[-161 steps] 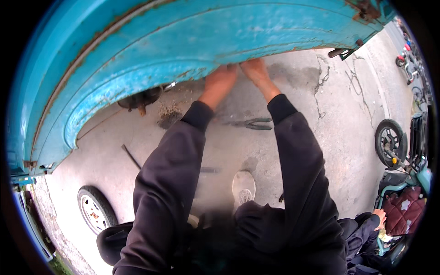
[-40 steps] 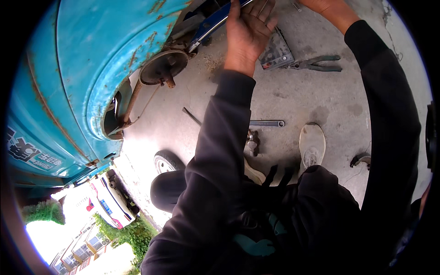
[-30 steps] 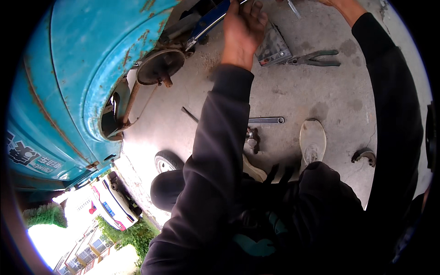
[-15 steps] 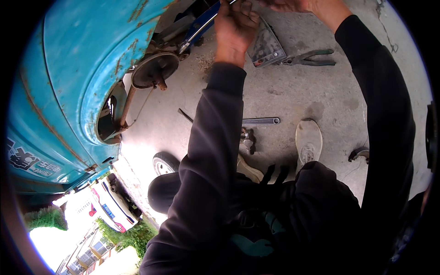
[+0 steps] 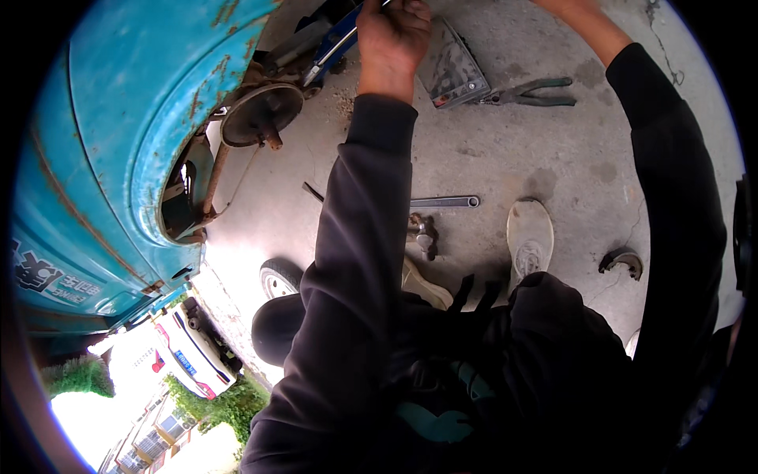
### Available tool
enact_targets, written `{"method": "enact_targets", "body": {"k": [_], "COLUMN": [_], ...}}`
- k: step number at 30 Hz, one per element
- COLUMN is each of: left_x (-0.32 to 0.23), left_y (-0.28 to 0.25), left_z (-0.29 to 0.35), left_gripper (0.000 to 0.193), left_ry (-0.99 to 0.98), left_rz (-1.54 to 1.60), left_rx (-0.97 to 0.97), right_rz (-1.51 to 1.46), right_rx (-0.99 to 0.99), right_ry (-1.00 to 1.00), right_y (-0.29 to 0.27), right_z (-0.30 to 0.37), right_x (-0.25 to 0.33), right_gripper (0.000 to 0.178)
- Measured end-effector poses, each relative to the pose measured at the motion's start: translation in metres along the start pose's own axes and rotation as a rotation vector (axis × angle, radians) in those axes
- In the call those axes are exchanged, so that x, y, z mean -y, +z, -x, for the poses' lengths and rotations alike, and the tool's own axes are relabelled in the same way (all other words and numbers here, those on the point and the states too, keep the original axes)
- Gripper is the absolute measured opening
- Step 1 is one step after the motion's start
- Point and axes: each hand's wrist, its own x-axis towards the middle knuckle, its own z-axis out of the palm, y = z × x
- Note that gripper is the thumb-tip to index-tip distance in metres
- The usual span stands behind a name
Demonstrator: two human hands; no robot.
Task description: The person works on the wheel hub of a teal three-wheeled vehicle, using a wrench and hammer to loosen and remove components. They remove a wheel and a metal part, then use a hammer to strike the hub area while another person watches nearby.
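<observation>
Where the ground (image 5: pixel 466 150) spreads: pale, stained concrete, cracked at upper right and lower right, bearing the loose tools.
Vehicle: a turquoise, rust-streaked body (image 5: pixel 110 150) at the upper left, with an open wheel arch at its lower edge.
White car: seen tilted (image 5: pixel 189 351) in the lower left corner, well apart from the work.
Sleeves: dark cloth, the left one (image 5: pixel 359 205) crossing mid-view, the right one (image 5: pixel 683 189) along the right side.
Wheel: a tyre with a pale rim (image 5: pixel 281 278), partly hidden by the left knee.
Blue bar and silver rod: the bar (image 5: pixel 341 55) and the rod (image 5: pixel 335 52) run together from near the disc to the upper edge.
Disc: round, dark metal with a central stub (image 5: pixel 251 120), by the arch.
Left hand: palm showing, fingers curled (image 5: pixel 392 38), thumb at the rod; whether it grips the rod cannot be told.
Right hand: cut off by the upper edge (image 5: pixel 570 8); its grip cannot be told.
Box: grey, scuffed, flat-sided (image 5: pixel 454 67), just beside the left hand in view.
Pliers: dark-handled (image 5: pixel 533 92), nose at the box's corner.
Wrench: ring end bare (image 5: pixel 448 201), shank passing under the left sleeve.
Hammer: metal head (image 5: pixel 424 235) just below the wrench.
Curved piece: dark, arc-shaped (image 5: pixel 624 261), near the right sleeve.
</observation>
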Motion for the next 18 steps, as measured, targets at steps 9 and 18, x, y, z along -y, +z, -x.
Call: {"method": "enact_targets", "body": {"k": [9,18], "left_x": [0.003,-0.001], "left_y": [0.01,-0.019], "left_z": [0.01,0.004], "left_gripper": [0.035,0.032], "left_ry": [0.016,0.034], "left_rz": [0.013,-0.035], "left_rx": [-0.029,0.087], "right_rz": [-0.334,-0.133], "right_rx": [0.457,0.159], "right_ry": [-0.221,0.125], "right_y": [0.013,-0.001], "right_z": [0.007,0.007], "right_x": [0.026,0.009], "right_gripper": [0.035,0.044]}}
